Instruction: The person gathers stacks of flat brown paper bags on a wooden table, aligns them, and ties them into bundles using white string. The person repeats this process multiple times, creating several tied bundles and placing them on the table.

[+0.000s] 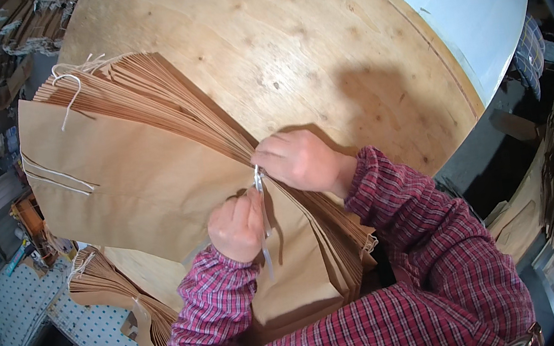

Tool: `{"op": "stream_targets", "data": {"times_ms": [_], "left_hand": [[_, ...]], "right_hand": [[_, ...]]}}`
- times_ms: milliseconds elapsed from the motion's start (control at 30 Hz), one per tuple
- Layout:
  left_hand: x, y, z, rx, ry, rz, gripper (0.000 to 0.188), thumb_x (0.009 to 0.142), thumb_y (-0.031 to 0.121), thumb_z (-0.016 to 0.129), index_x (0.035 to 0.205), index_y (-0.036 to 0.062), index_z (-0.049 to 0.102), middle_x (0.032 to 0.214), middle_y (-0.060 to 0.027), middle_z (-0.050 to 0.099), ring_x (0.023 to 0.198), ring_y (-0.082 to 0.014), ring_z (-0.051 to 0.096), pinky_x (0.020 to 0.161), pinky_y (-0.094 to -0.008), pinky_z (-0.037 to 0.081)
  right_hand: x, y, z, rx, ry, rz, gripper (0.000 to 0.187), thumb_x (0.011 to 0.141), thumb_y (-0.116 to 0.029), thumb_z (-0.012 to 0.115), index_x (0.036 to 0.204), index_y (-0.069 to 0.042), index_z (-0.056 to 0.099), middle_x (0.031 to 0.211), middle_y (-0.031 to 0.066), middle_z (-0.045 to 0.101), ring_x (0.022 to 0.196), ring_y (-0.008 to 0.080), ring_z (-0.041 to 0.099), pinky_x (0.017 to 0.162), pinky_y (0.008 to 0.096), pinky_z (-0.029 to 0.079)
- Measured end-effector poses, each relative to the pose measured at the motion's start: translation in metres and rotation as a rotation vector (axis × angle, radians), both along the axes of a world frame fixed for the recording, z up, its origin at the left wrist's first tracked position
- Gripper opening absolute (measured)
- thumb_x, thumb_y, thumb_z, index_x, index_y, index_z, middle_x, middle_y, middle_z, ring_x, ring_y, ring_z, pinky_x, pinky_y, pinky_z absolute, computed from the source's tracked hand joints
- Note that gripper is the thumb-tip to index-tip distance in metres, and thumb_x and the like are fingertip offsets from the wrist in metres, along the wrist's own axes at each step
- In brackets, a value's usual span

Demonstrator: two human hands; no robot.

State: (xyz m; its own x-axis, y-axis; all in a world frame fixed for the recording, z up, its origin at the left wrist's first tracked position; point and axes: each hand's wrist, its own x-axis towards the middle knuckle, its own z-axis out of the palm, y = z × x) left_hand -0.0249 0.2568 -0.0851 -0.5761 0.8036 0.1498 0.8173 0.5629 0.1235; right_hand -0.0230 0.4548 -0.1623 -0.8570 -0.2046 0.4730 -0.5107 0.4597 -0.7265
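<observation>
A thick bundle of brown paper bags [129, 168] lies slantwise on the wooden table, cinched at its middle so that both ends fan out. A thin white plastic strip [261, 199] runs round the pinched waist, its loose ends hanging over the front bag. My left hand [236, 226] is closed on the strip just below the waist. At the upper side of the waist, my right hand [305, 161] has its fingers curled closed where the strip meets the bag edges. Its fingertips are partly hidden. Twisted cord handles [69, 95] stick out at the bundle's far left end.
A second tied bundle of bags [121, 291] sits at the lower left. The plywood tabletop [261, 49] ends in a curved edge, with a white sheet-like surface [471, 0] beyond it. More brown bags are stacked at the upper left and far right.
</observation>
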Motion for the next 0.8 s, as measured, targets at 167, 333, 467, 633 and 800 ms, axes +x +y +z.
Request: {"op": "stream_targets", "data": {"times_ms": [167,333,467,633,800], "left_hand": [[0.014,-0.019,0.007,-0.23,-0.024,-0.112,0.029,0.075,0.009,0.066,0.101,-0.0033,0.068,0.071,-0.0033,0.053,0.06,-0.0171,0.057,0.049,-0.0303,0.044],[0.0,-0.014,0.035,-0.334,-0.278,0.017,0.028,0.075,0.011,0.064,0.102,0.0003,0.065,0.079,-0.0063,0.061,0.073,-0.0204,0.064,0.058,-0.035,0.052],[-0.007,-0.016,0.126,0.107,-0.477,-0.067,0.026,0.082,0.015,0.066,0.106,0.0041,0.068,0.094,-0.0091,0.068,0.083,-0.0264,0.066,0.067,-0.0387,0.053],[0.065,-0.004,0.243,0.742,-0.305,-0.307,0.022,0.09,0.011,0.06,0.109,0.0027,0.067,0.11,-0.0099,0.067,0.092,-0.0233,0.068,0.079,-0.0319,0.057],[0.116,0.007,0.269,1.472,0.198,-0.062,0.012,0.087,0.014,0.068,0.086,0.0024,0.065,0.087,-0.0105,0.073,0.07,-0.0199,0.067,0.061,-0.0299,0.057]], "right_hand": [[-0.004,-0.004,-0.001,-0.093,-0.096,0.017,0.016,0.078,-0.007,0.068,0.094,-0.006,0.067,0.085,0.0089,0.063,0.074,0.026,0.065,0.066,0.0365,0.054],[0.008,0.007,0.002,-0.353,-0.438,-0.05,0.02,0.085,-0.007,0.069,0.104,-0.003,0.07,0.091,0.0128,0.068,0.077,0.0287,0.067,0.07,0.0363,0.054],[0.041,0.023,0.005,-0.163,-0.566,-0.153,0.019,0.088,-0.007,0.067,0.106,-0.001,0.07,0.094,0.0165,0.068,0.081,0.0293,0.067,0.071,0.0346,0.053],[0.105,0.038,0.048,-0.037,-0.765,-0.165,0.013,0.093,-0.004,0.063,0.103,0.002,0.07,0.093,0.0143,0.069,0.081,0.0212,0.066,0.071,0.0304,0.053],[0.143,0.025,0.127,0.019,-0.577,-0.217,0.011,0.092,0.0,0.063,0.101,0.003,0.07,0.092,0.014,0.069,0.081,0.0211,0.066,0.072,0.0291,0.052]]}}
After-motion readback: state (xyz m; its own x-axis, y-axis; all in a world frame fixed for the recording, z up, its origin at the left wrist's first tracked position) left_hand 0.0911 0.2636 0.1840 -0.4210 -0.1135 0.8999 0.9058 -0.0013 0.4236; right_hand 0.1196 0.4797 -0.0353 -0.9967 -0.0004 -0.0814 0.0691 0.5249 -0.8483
